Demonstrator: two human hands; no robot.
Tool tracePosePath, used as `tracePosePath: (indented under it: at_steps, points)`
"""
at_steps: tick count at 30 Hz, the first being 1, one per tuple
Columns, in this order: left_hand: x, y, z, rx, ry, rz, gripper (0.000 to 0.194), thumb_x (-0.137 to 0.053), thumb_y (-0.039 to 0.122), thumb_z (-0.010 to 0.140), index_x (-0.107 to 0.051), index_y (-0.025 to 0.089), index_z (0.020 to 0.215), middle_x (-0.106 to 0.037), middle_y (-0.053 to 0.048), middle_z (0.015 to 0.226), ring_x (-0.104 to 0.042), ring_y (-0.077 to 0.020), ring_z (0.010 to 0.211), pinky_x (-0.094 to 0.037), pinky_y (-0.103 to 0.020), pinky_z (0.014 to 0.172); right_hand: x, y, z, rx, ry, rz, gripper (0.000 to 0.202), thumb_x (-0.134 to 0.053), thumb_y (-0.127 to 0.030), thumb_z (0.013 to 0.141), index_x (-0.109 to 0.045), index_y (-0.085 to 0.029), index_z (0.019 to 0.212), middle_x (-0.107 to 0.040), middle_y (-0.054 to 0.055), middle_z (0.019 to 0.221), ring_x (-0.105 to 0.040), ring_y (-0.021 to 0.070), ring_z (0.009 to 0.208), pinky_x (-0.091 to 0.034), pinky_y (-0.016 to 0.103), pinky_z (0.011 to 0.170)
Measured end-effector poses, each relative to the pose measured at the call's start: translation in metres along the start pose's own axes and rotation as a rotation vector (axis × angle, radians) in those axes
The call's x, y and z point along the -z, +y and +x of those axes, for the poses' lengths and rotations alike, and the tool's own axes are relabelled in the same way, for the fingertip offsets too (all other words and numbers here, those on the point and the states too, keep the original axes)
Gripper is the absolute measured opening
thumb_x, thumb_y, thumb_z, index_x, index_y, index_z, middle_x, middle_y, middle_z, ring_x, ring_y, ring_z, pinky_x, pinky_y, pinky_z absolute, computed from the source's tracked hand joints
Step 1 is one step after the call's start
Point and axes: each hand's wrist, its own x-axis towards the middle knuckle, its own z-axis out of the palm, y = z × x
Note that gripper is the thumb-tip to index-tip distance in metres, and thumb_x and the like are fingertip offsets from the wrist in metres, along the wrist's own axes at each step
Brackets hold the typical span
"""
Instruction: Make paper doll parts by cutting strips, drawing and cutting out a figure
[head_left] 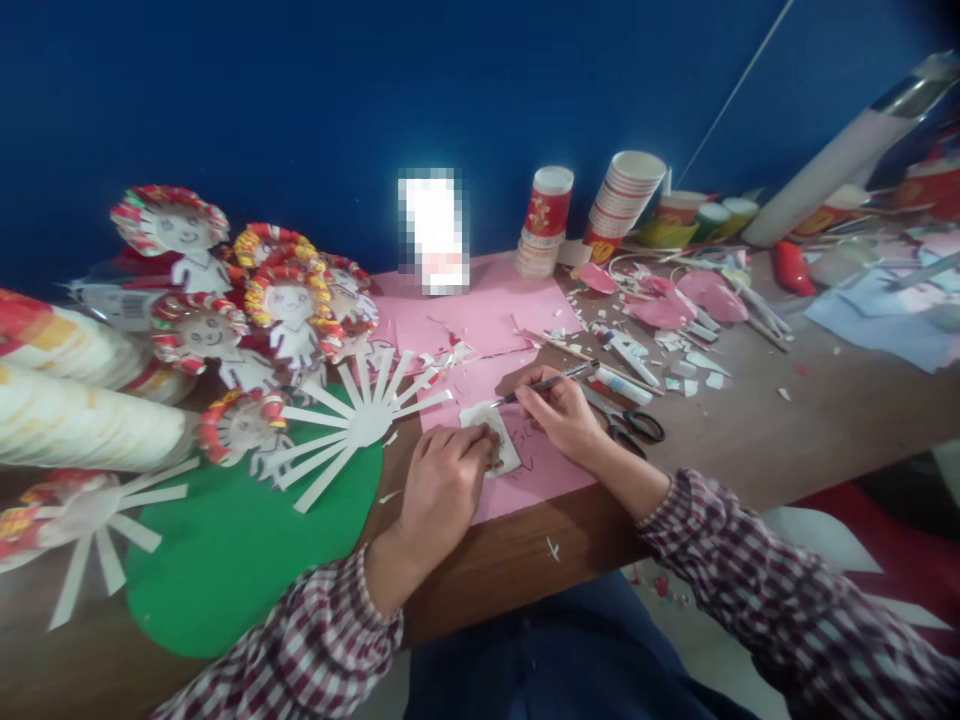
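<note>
My left hand (450, 465) rests on a small white rectangular card-like piece (508, 452), over pink paper (544, 480); can't tell if it grips. My right hand (562, 415) pinches a slim dark pen-like tool (553, 381). Piece: probably light, stiffish, creasable; take edges. Count: one piece, one tool, two white paper sunbursts (369, 425) (84, 512), one pair of black-handled scissors (643, 425).

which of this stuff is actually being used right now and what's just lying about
In use, as far as I can tell:
- dark pen-like tool, in the right hand
- small white piece, under the left hand
- pink sheet, beneath it

Apparently just lying about:
- scissors
- paper figures
- green sheet
- stacked cups
</note>
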Motion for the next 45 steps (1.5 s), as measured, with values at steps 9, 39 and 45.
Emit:
tracePosePath:
  at_steps: [9,39,45]
  points:
    - [-0.001,0.0,0.0,0.013,-0.022,0.008,0.024,-0.05,0.014,0.092,-0.065,0.017,0.111,-0.066,-0.006,0.115,-0.055,-0.024,0.103,-0.043,-0.043,0.092,-0.001,0.004,0.001,0.039,0.037,-0.055,0.019,-0.058,-0.036,0.087,-0.053,-0.019,0.081,-0.057,-0.002,0.063,-0.048,0.0091,0.049,-0.037,0.021,0.047]
    - [0.0,0.001,0.0,0.026,-0.029,0.016,0.023,-0.05,0.012,0.09,-0.06,0.02,0.109,-0.061,-0.007,0.122,-0.054,-0.0244,0.113,-0.035,-0.049,0.105,-0.004,0.005,-0.009,0.116,-0.012,-0.476,0.017,-0.052,-0.036,0.092,-0.061,-0.021,0.091,-0.063,0.0,0.072,-0.059,0.0148,0.062,-0.044,0.025,0.058]
    - [-0.004,0.0,0.0,0.031,-0.044,0.048,0.025,-0.051,0.011,0.089,-0.06,0.019,0.111,-0.06,-0.008,0.124,-0.054,-0.0257,0.115,-0.036,-0.05,0.105,-0.006,0.001,-0.008,0.121,-0.014,-0.447,0.014,-0.053,-0.032,0.091,-0.061,-0.021,0.091,-0.066,0.002,0.076,-0.06,0.0158,0.065,-0.047,0.026,0.059]
